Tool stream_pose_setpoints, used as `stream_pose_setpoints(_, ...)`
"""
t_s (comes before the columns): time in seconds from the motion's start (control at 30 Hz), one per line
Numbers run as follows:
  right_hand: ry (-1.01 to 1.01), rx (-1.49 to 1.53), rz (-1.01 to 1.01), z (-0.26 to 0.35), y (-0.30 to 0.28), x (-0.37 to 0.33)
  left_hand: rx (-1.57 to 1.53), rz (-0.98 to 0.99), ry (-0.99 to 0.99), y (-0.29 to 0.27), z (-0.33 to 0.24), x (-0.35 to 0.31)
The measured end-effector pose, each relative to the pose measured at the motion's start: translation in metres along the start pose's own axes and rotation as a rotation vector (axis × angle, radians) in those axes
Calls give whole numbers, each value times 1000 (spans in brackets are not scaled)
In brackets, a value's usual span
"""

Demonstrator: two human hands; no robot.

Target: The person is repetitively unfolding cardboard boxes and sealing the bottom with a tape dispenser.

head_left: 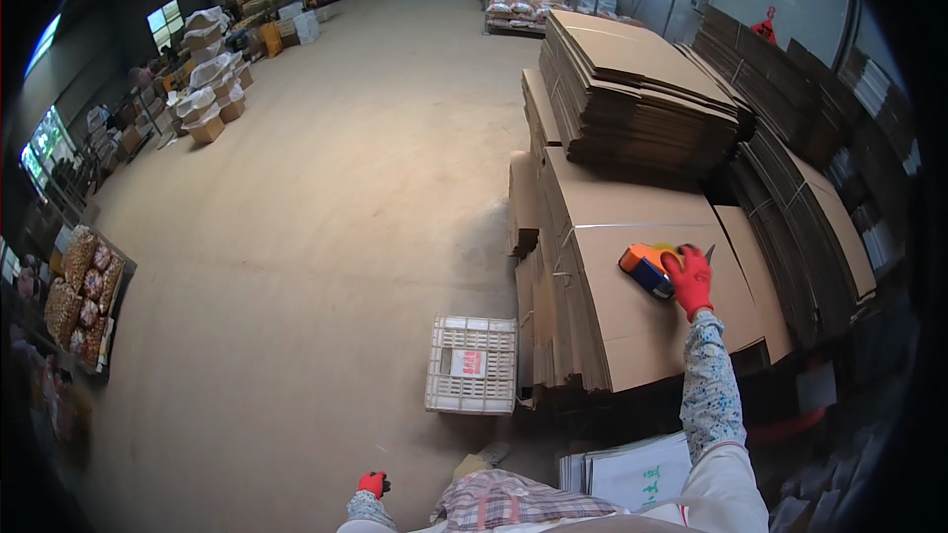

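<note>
My right hand [690, 281], in a red glove, reaches out over a flat stack of brown cardboard [632, 331]. Its fingers close on the near side of an orange and blue tape dispenser [649, 269], which is against the cardboard top. A bit of yellow shows behind the fingers, and a small dark pointed piece juts out past them; what that piece is I cannot make out. Low in the picture, my left hand [373, 484], also gloved in red with dark patches, hangs by my side above the floor. Its fingers are curled in, with nothing visible in them.
A taller pile of flattened cartons [642, 89] rises beyond. More bundled cartons [790, 207] lean along the right. A white plastic crate [472, 365] stands on the floor beside the stack. White printed sheets or sacks [637, 474] lie near my legs. Bagged goods [89, 296] are at far left.
</note>
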State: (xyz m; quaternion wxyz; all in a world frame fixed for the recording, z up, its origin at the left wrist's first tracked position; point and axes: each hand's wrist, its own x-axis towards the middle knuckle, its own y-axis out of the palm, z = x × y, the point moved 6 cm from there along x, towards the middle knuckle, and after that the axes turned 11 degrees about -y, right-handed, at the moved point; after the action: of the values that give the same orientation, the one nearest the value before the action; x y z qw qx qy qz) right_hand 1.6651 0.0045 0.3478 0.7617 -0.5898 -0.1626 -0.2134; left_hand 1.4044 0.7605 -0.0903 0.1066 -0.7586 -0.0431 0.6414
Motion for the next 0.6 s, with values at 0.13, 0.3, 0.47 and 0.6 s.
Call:
stream_pose_setpoints(0.13, 171, -50, 531, 17, 20, 15, 189, -10, -85, 10, -5, 7)
stream_pose_setpoints(0.3, 26, -251, 721, 10, 31, 13, -145, 123, 277, 70, -92, 0)
stream_pose_setpoints(0.47, -116, 31, 123, 34, -13, -29, 428, 276, 415, 175, -168, -30)
stream_pose_setpoints(0.6, 524, 1311, -465, 49, -77, -185, 603, 454, 550, 259, -203, -61)
